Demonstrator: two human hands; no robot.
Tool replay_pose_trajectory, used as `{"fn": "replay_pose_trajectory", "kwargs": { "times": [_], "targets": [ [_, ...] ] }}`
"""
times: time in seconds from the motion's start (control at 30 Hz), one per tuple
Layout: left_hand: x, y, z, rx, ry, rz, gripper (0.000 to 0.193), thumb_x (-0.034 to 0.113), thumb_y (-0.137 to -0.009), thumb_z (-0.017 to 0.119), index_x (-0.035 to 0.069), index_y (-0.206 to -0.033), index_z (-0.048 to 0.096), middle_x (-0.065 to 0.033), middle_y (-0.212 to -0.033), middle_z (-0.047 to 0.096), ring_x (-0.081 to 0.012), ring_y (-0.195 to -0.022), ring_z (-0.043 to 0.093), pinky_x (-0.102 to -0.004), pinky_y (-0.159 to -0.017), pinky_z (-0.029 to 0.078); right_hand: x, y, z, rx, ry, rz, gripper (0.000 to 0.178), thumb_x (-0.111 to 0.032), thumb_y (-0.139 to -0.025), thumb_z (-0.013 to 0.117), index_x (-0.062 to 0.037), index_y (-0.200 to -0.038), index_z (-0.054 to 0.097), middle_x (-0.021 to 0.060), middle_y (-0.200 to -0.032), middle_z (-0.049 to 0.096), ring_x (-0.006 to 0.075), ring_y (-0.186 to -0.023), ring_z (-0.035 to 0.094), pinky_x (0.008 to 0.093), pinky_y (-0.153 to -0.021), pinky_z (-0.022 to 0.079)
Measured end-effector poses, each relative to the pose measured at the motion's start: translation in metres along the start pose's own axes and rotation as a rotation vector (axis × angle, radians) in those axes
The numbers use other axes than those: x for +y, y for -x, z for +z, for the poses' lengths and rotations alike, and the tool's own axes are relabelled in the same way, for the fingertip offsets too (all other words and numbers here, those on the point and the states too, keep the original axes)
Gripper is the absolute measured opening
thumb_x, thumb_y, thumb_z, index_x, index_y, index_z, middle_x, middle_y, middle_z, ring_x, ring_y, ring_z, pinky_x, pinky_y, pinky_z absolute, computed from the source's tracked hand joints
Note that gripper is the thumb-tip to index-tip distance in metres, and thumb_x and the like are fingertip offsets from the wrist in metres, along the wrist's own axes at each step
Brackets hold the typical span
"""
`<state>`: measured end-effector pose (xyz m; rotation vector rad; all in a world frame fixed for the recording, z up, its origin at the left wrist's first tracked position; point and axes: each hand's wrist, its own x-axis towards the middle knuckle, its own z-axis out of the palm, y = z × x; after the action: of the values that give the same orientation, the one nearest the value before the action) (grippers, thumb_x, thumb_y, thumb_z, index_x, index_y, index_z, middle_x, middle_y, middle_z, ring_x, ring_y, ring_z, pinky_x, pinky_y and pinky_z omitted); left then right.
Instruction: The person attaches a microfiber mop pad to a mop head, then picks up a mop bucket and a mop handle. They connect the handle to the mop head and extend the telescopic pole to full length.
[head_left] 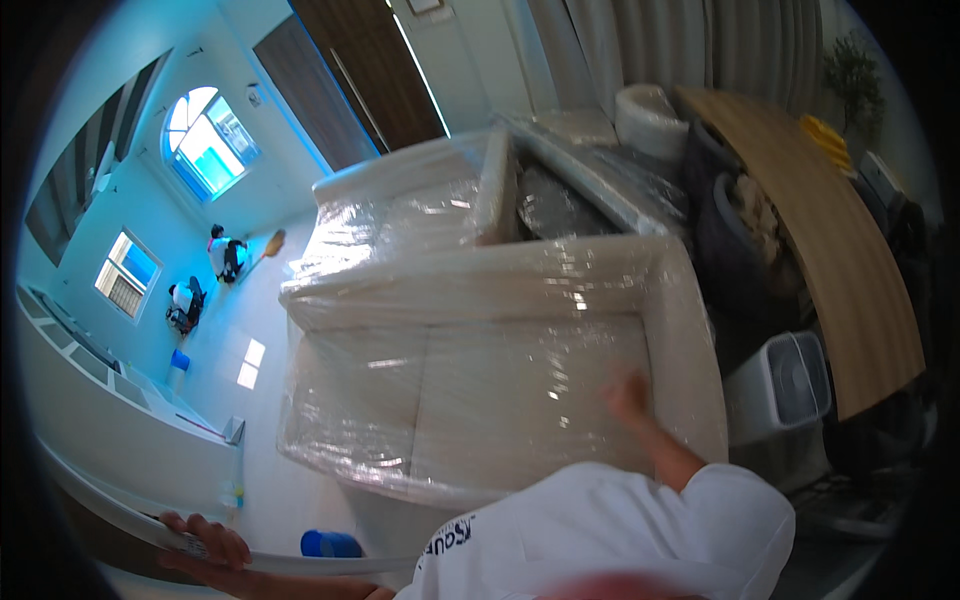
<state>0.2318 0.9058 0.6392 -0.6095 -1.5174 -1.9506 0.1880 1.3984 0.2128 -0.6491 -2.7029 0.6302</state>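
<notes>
My left hand [207, 541] is closed over a long, curved white rail [310, 564] at the lower left, fingers wrapped across its top. My right hand [627, 396] reaches forward over the right end of a pale sofa [490, 390]. Clear plastic wrap covers this sofa and shines in the light. The right hand is smeared by motion, so its fingers and any contact with the sofa cannot be made out. A second wrapped sofa [400, 205] stands just beyond the first.
Two people, one beside a broom [274, 243], crouch on the far-left floor. Blue buckets [331, 544] stand at left. To the right are a white bin [780, 385], a long curved wooden board [820, 250], dark tubs [735, 240] and wrapped furniture [600, 180].
</notes>
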Motion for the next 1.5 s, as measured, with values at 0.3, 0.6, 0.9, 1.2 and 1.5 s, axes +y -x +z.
{"fn": "replay_pose_trajectory", "kwargs": {
  "times": [0.3, 0.6, 0.9, 1.2, 1.5],
  "targets": [
    [0.039, 0.115, 0.04, 0.003, 0.127, -0.15, 0.046, 0.053, -0.085, 0.036, 0.008, -0.093, 0.037, -0.004, -0.046, 0.035, -0.0112, -0.026, 0.03, -0.0224, -0.022, 0.026, 0.154, 0.091, -0.076, -0.565, 0.473, 0.483, 0.102, -0.049, -0.065, 0.068, -0.0272, -0.137, -0.001, 0.0121, -0.143, -0.005, 0.0361, -0.13, 0.004, 0.0648, -0.09, 0.027],
    [0.077, 0.193, 0.105, 0.143, 0.017, -0.17, 0.055, 0.061, -0.082, 0.031, 0.008, -0.088, 0.04, -0.0005, -0.044, 0.033, -0.0093, -0.027, 0.028, -0.0216, -0.024, 0.026, 0.188, 0.079, -0.063, -0.675, 0.432, 0.318, 0.109, -0.044, -0.06, 0.073, -0.024, -0.138, -0.001, 0.0183, -0.142, -0.008, 0.0393, -0.13, -0.004, 0.0568, -0.099, 0.02],
    [0.076, 0.214, 0.134, 0.113, 0.052, -0.12, 0.052, 0.06, -0.083, 0.029, 0.008, -0.086, 0.038, -0.0009, -0.042, 0.034, -0.0098, -0.025, 0.03, -0.0218, -0.022, 0.028, 0.199, 0.079, -0.056, -0.777, 0.422, 0.257, 0.118, -0.052, -0.057, 0.071, -0.0134, -0.137, -0.006, 0.03, -0.138, -0.006, 0.0435, -0.128, -0.006, 0.0552, -0.102, 0.002],
    [0.053, 0.216, 0.174, 0.074, 0.133, -0.065, 0.047, 0.051, -0.087, 0.032, 0.005, -0.086, 0.04, -0.0022, -0.043, 0.036, -0.0087, -0.026, 0.033, -0.0184, -0.023, 0.029, 0.199, 0.078, -0.066, -0.792, 0.399, 0.158, 0.115, -0.052, -0.06, 0.07, -0.0108, -0.137, -0.004, 0.0327, -0.136, -0.001, 0.0471, -0.127, 0.006, 0.0595, -0.099, 0.011],
    [0.054, 0.228, 0.259, 0.047, 0.077, -0.067, 0.048, 0.052, -0.086, 0.034, 0.005, -0.089, 0.04, -0.0014, -0.043, 0.035, -0.0085, -0.026, 0.032, -0.0185, -0.024, 0.029, 0.198, 0.056, -0.08, -0.968, 0.496, 0.052, 0.105, -0.044, -0.066, 0.068, -0.0141, -0.138, -0.003, 0.0349, -0.135, 0.002, 0.0484, -0.124, 0.015, 0.0503, -0.095, 0.032]
  ]
}}
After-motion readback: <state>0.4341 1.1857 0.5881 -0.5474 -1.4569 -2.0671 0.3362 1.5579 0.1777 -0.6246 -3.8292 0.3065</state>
